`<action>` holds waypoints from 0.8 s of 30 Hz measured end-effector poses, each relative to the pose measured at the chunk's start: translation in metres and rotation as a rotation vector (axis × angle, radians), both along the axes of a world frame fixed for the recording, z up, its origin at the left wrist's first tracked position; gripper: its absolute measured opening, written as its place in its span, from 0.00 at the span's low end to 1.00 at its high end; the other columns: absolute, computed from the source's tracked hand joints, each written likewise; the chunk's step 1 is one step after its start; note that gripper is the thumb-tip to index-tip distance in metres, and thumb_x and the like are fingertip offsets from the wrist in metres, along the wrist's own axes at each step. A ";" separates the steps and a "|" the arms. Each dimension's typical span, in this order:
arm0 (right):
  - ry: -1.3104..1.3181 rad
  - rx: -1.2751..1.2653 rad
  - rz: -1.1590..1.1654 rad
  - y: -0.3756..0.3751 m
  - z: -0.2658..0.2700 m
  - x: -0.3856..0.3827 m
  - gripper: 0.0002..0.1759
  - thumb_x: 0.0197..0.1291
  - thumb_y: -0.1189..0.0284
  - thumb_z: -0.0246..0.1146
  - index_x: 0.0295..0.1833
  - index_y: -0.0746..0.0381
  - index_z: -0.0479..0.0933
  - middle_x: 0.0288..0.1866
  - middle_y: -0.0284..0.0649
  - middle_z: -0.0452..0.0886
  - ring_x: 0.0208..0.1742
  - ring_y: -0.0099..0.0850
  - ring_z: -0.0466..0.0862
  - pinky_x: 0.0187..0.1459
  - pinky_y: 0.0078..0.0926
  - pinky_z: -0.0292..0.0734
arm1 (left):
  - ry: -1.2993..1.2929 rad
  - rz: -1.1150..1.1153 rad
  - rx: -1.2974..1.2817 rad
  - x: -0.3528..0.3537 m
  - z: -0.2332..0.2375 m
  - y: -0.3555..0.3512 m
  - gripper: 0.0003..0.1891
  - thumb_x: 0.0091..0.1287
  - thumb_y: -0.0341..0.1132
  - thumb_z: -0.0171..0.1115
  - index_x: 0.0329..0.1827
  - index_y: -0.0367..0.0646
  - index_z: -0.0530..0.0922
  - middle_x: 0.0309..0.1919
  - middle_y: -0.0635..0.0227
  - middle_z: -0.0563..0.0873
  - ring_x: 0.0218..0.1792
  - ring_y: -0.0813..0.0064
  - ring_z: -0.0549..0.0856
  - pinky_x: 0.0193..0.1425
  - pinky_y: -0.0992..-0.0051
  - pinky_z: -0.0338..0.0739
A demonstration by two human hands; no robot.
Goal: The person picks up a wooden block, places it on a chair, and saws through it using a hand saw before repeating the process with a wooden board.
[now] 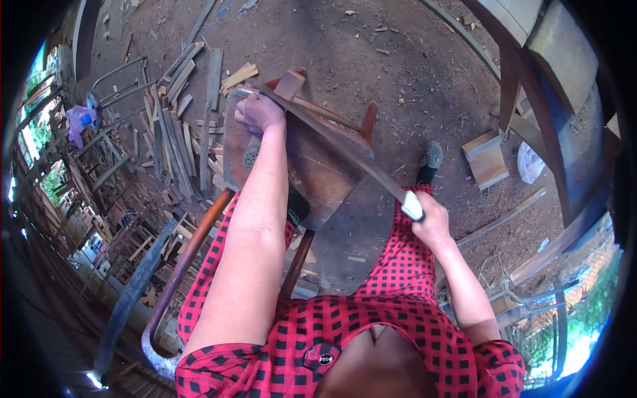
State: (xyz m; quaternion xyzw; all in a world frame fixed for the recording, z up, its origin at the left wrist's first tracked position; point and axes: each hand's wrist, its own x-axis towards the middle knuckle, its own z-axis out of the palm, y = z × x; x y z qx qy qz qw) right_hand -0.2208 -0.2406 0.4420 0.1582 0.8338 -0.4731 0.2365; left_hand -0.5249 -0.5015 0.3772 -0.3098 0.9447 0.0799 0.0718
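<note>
My right hand (432, 222) is wrapped round the pale handle of a hand saw (345, 154). Its long blade runs up and left across a wooden chair (325, 182), reaching a small wood block (290, 85) beside my left hand. With fingers curled, my left hand (260, 114) presses down at the far left of the chair's seat, near the blade's tip. Whatever lies under those fingers is hidden. The seat is worn brown wood, with one reddish leg (369, 122) sticking out at the far side.
Loose wood strips (176, 142) lie piled on the dirt floor at the left. A curved metal and wood frame (192, 255) stands by my left arm. At the right are a wooden piece (486, 159), a plastic bag (530, 162) and large dark furniture parts (541, 86).
</note>
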 end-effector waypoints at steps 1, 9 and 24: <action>0.005 0.021 0.019 -0.003 -0.006 -0.015 0.21 0.37 0.80 0.62 0.44 0.61 0.75 0.40 0.48 0.81 0.45 0.48 0.82 0.44 0.43 0.78 | 0.007 0.000 0.002 -0.001 0.002 0.002 0.22 0.66 0.51 0.51 0.46 0.41 0.83 0.55 0.62 0.77 0.63 0.59 0.67 0.63 0.62 0.67; 0.066 -0.023 0.024 -0.064 -0.030 -0.099 0.19 0.42 0.75 0.62 0.45 0.62 0.73 0.38 0.52 0.81 0.43 0.52 0.82 0.44 0.49 0.77 | -0.017 -0.015 0.035 -0.001 0.002 -0.001 0.22 0.66 0.50 0.52 0.47 0.40 0.81 0.59 0.55 0.73 0.63 0.58 0.68 0.62 0.61 0.67; -0.099 -0.015 0.151 -0.073 0.034 -0.150 0.20 0.46 0.71 0.64 0.46 0.68 0.72 0.38 0.55 0.82 0.43 0.53 0.83 0.48 0.47 0.78 | 0.165 0.118 0.020 0.004 -0.011 0.001 0.17 0.64 0.45 0.53 0.40 0.41 0.82 0.53 0.60 0.78 0.62 0.59 0.70 0.62 0.61 0.68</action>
